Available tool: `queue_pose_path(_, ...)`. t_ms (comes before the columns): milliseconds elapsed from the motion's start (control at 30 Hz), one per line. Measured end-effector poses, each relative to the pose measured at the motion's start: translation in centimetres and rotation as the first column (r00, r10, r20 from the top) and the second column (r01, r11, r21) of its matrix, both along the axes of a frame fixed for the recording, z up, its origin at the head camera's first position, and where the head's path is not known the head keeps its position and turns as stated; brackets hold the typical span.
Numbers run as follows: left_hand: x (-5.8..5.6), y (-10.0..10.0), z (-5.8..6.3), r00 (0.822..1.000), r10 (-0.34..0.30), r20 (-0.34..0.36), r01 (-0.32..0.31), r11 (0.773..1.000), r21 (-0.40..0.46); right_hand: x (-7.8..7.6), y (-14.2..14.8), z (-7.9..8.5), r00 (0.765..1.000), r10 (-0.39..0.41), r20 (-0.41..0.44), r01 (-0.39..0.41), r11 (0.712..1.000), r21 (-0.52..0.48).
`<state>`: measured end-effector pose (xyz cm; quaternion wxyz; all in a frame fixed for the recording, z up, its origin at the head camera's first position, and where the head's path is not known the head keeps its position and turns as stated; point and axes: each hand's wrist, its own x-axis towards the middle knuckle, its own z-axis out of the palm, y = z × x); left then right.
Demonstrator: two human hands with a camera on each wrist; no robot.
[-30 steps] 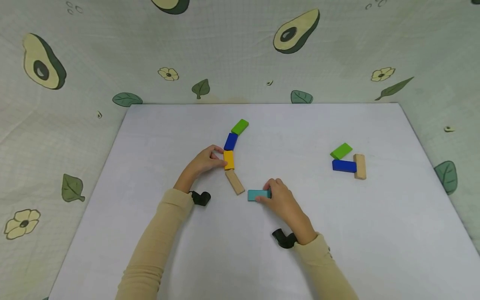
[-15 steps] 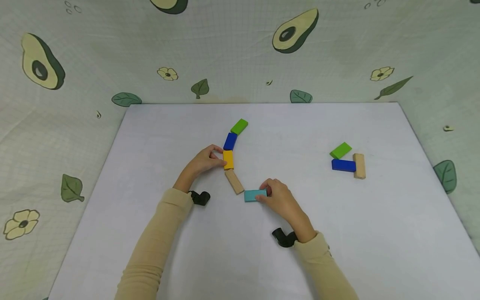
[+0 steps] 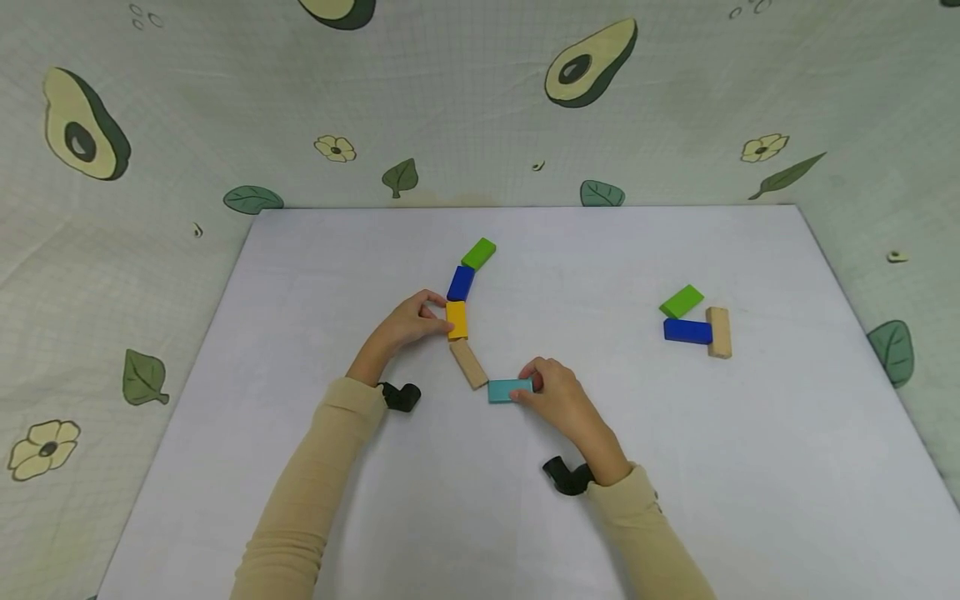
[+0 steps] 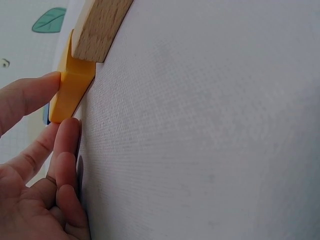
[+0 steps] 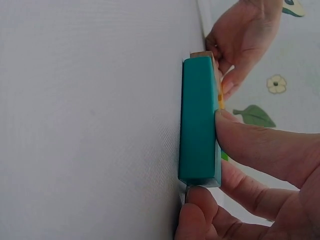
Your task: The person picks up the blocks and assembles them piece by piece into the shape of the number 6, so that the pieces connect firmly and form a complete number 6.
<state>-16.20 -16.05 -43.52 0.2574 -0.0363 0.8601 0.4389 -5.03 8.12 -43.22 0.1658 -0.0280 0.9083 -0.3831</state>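
Note:
My left hand (image 3: 412, 319) holds the yellow block (image 3: 457, 320) between thumb and fingers; in the left wrist view its thumb presses the block's upper face. My right hand (image 3: 558, 398) grips the teal block (image 3: 504, 391), thumb on top and fingers curled at its right end, as the right wrist view shows. The teal block lies flat, its left end right at the lower end of a natural wood block (image 3: 469, 364). Above the yellow block, a blue block (image 3: 461, 283) and a green block (image 3: 479, 252) continue the curved row end to end.
On the right of the white table (image 3: 750, 467) lie a second green block (image 3: 682, 302), a blue block (image 3: 687, 332) and a natural wood block (image 3: 719, 332), close together. A cloth printed with avocados (image 3: 592, 62) surrounds the table. Black wrist cameras sit at both cuffs.
The right hand has slid the teal block a little left, up to the natural wood block, then stayed there over the last half second. The left hand has kept its place.

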Motion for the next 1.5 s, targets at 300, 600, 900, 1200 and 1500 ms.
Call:
queue_pose_path(300, -0.03, 0.06, -0.12, 1.0, -0.003, 0.001, 0.003, 1.0, -0.005, -0.03, 0.12, -0.16, 1.0, -0.017, -0.004, 0.017, 1.0, -0.007)
queue_pose_path(600, 0.06, 0.12, -0.05, 1.0, -0.012, -0.007, 0.012, 1.0, -0.007, -0.07, 0.38, -0.18, 1.0, 0.002, -0.01, -0.002, 1.0, -0.024)
queue_pose_path(900, 0.05, 0.07, 0.04, 1.0, -0.003, -0.003, 0.003, 1.0, -0.002, -0.41, 0.26, -0.2, 1.0, 0.007, -0.027, -0.008, 1.0, -0.021)
queue_pose_path(1200, -0.02, -0.04, -0.11, 1.0, -0.005, -0.008, 0.005, 1.0, -0.001, -0.59, 0.26, -0.36, 1.0, 0.013, -0.025, -0.013, 1.0, -0.013)
queue_pose_path(1500, -0.07, -0.02, -0.15, 1.0, -0.014, -0.009, 0.014, 1.0, -0.007, -0.67, 0.14, -0.41, 0.999, 0.008, -0.036, -0.009, 1.0, -0.023)
